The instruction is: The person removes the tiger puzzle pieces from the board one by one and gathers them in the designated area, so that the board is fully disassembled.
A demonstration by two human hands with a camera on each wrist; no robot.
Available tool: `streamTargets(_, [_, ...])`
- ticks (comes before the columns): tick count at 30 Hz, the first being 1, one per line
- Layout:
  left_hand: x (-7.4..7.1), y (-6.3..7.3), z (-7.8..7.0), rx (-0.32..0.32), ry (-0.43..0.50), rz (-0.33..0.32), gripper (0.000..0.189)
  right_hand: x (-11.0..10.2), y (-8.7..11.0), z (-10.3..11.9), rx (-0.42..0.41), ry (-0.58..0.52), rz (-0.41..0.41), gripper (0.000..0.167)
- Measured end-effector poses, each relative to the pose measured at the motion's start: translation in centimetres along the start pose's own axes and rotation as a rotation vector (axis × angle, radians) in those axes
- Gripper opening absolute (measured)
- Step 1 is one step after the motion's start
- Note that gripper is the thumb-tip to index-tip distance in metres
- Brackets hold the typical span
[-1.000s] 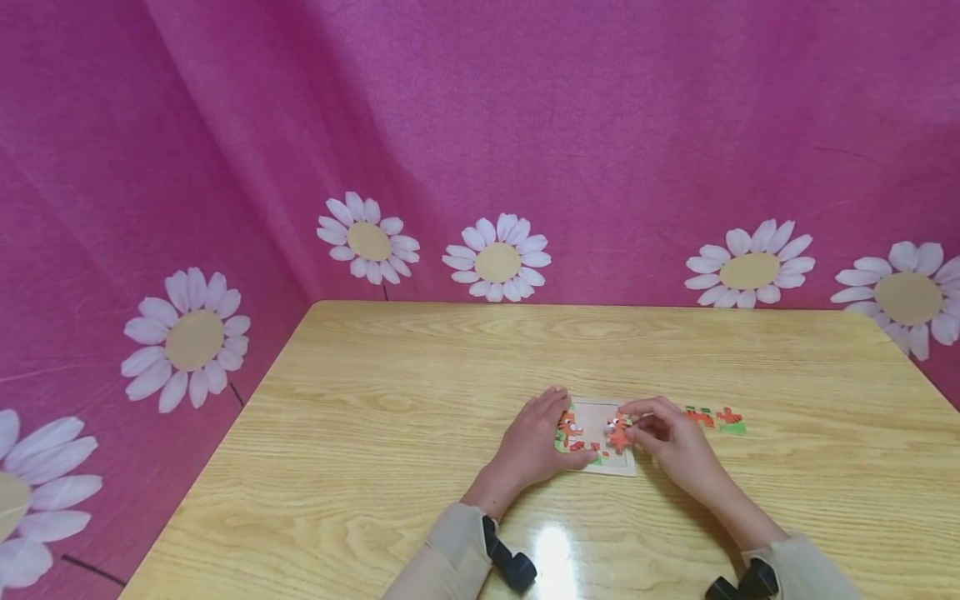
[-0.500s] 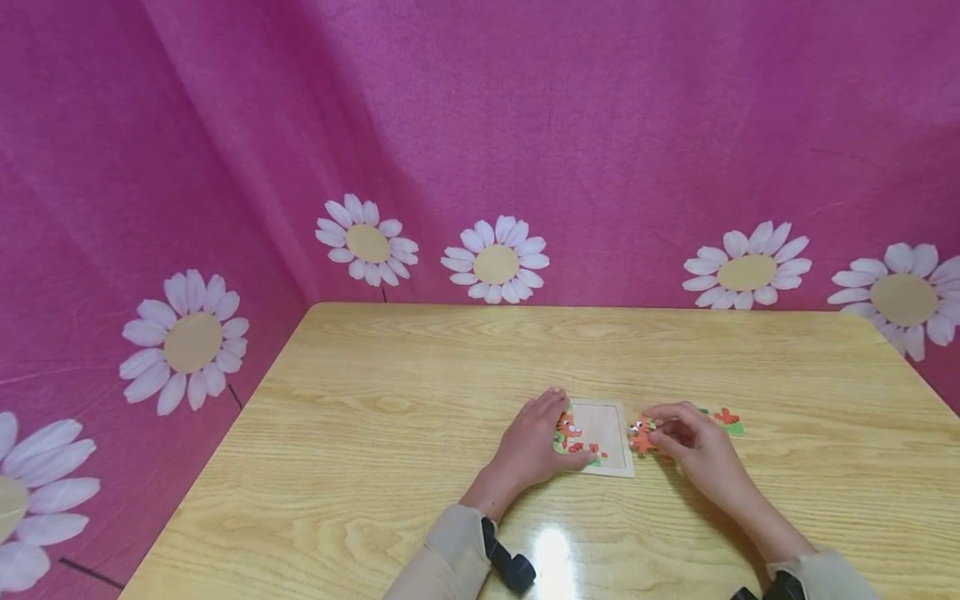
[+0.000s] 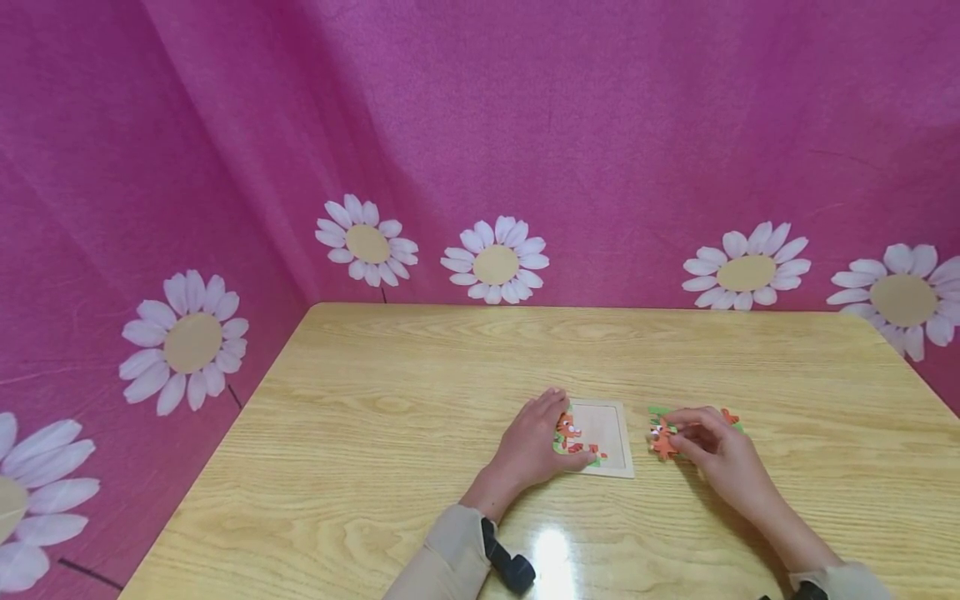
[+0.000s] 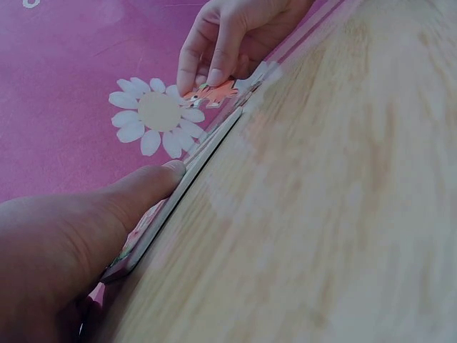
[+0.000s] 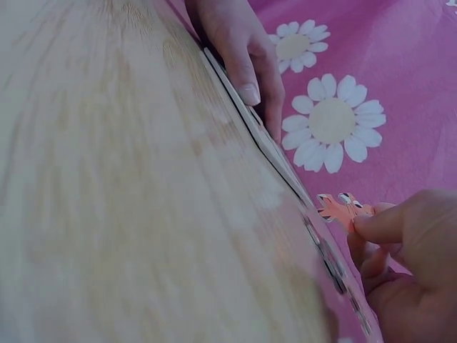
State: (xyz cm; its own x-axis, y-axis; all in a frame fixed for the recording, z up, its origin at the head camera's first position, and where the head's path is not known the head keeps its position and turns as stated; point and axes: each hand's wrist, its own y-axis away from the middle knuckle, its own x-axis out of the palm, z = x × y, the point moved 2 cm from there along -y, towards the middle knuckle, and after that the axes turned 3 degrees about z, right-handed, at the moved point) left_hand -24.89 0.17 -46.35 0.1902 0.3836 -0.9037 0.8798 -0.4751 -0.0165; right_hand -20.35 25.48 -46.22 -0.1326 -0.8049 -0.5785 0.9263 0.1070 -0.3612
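My left hand (image 3: 528, 439) rests over the left side of a square wooden puzzle board (image 3: 609, 417), its thumb lying straight along the near side. Orange and green puzzle pieces (image 3: 568, 431) fill the board's left and near part; the hand hides some of them. Right of the board, my right hand (image 3: 726, 460) pinches an orange puzzle piece (image 3: 663, 443) with a printed animal face between thumb and fingers. In the right wrist view this piece (image 5: 337, 208) is tilted up over the tabletop. The left wrist view shows the left thumb on the board's edge (image 4: 187, 179).
Loose puzzle pieces lie on the table under and behind the right hand, among them a green one (image 3: 657, 411) and an orange one (image 3: 731, 416). The wooden table (image 3: 420, 367) meets a pink curtain (image 3: 600, 150) with white daisies at its far and left sides.
My right hand has moved right with the orange puzzle piece, from over the board to the table beside it, near the loose pieces. The left hand stays on the board.
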Motion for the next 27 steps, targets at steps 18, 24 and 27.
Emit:
streamTargets(18, [-0.2, 0.2, 0.1, -0.002, 0.008, 0.013, 0.086, -1.7, 1.0, -1.2, -0.047, 0.028, -0.037, 0.028])
streamTargets(24, [-0.1, 0.2, 0.1, -0.004, 0.012, 0.015, 0.086, -2.5, 1.4, -1.7, -0.027, 0.033, -0.048, 0.026])
streamTargets(27, [-0.1, 0.2, 0.1, -0.004, 0.007, 0.013, 0.086, -2.8, 1.6, -2.0, -0.013, 0.037, -0.053, 0.025])
